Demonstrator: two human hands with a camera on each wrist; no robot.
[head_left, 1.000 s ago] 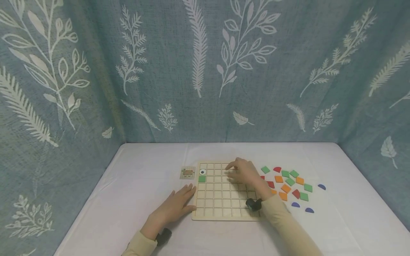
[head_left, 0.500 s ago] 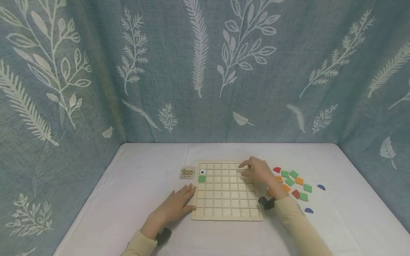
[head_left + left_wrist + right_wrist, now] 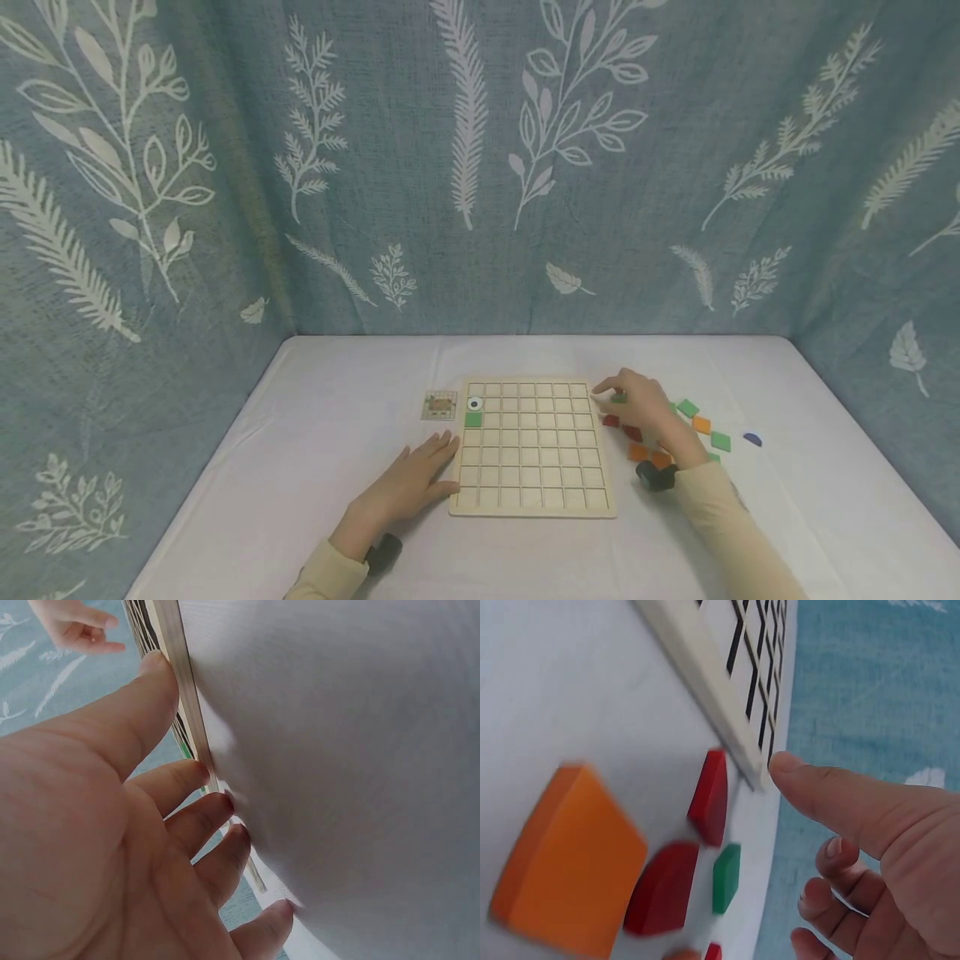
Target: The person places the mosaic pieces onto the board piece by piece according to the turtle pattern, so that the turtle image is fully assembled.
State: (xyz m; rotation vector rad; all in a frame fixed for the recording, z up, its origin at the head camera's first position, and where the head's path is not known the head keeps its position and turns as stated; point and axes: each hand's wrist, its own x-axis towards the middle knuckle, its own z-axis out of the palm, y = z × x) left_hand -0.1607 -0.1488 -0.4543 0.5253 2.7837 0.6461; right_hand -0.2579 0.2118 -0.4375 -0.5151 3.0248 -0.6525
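A wooden grid board [image 3: 531,457] lies flat on the white table. My left hand [image 3: 412,479] rests at the board's left edge, its thumb and fingertips at the rim and its fingers fairly straight. Over by the upper right corner of the board hovers my right hand [image 3: 636,402], the thumb apart from bent fingers and nothing seen between them. Below it in the right wrist view are an orange tile [image 3: 570,862], dark red quarter-round tiles [image 3: 662,889] and a green tile [image 3: 725,877]. A round eye tile [image 3: 475,403] and a green square [image 3: 473,420] sit in the board's leftmost column.
A small picture card [image 3: 439,405] lies left of the board's top corner. More loose tiles, such as an orange square [image 3: 701,425] and a blue half-round [image 3: 752,439], are scattered to the right, some behind the right arm. A patterned curtain [image 3: 480,167] surrounds the table.
My right hand has moved right, from above the board's upper part to the loose tiles beside its right edge. The left hand stays in place.
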